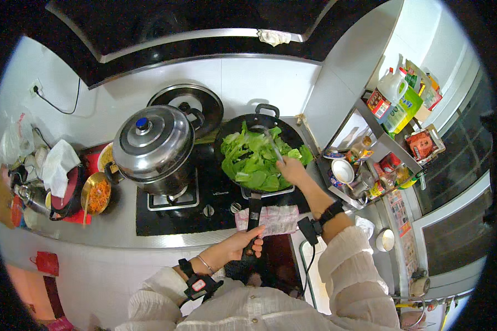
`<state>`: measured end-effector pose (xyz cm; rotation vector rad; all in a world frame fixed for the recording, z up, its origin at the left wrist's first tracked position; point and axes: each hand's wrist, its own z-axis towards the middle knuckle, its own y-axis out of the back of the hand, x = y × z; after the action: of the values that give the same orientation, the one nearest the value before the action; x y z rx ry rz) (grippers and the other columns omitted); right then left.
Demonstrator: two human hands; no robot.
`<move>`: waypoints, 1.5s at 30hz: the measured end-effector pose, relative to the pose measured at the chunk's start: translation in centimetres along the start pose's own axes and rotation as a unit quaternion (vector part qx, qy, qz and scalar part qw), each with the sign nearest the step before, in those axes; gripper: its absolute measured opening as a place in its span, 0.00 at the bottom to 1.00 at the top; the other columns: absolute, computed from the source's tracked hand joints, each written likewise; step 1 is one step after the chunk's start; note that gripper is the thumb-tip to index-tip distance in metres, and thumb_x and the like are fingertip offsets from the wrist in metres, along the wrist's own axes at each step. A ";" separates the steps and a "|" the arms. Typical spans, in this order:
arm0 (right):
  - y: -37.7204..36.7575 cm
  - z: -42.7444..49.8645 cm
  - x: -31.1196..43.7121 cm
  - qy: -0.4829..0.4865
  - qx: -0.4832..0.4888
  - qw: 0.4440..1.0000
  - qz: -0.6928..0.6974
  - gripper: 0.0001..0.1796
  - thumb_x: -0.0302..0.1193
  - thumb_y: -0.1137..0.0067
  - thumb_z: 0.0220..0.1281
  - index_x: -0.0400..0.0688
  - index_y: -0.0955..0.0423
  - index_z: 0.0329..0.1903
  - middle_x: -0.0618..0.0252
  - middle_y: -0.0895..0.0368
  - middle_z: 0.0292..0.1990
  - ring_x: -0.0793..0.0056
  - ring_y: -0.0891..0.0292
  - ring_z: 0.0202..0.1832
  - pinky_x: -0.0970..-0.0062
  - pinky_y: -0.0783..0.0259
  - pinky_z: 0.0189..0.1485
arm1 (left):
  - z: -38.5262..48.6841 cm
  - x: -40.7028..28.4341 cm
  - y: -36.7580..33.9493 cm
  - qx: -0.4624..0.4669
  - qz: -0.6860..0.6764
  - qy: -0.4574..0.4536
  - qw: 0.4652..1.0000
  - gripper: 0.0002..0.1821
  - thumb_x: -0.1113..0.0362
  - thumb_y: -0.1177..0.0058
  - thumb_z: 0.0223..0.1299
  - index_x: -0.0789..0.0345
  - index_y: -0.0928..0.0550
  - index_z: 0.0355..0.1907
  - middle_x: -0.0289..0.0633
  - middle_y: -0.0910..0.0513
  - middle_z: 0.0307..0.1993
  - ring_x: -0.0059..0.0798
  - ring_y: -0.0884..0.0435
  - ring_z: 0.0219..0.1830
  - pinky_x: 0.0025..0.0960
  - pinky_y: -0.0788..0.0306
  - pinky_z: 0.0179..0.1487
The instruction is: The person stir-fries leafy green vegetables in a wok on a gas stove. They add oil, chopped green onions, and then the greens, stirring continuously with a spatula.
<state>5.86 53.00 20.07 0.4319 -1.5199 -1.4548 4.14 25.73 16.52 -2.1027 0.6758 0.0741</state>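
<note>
Leafy greens are heaped in a black wok on the right side of the gas stove. My left hand is wrapped around the wok's long black handle, which points towards me. In my right hand is a metal cooking utensil, probably a spatula or ladle; its head is partly hidden among the leaves. A checked cloth lies at the stove's front edge, just right of the handle.
Left of the wok stands a lidded steel pot, with a wok lid leaning behind it. A bowl of shredded carrot sits farther left. At right, a rack carries bottles and seasonings. The range hood hangs overhead.
</note>
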 end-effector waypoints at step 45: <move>5.4 -9.2 0.7 -0.059 0.032 0.993 -0.099 0.21 0.41 0.53 0.61 0.41 0.33 0.52 0.41 0.23 0.25 0.43 0.25 0.30 0.51 0.29 0.34 | -0.5 -0.2 -0.5 0.002 0.022 -0.005 1.000 0.16 0.50 0.47 0.60 0.57 0.33 0.27 0.27 0.38 0.16 0.17 0.39 0.16 0.27 0.38 0.24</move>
<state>14.77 48.41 23.76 0.5573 -1.6588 -1.6113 4.10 25.63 17.28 -2.0827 0.7156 0.1072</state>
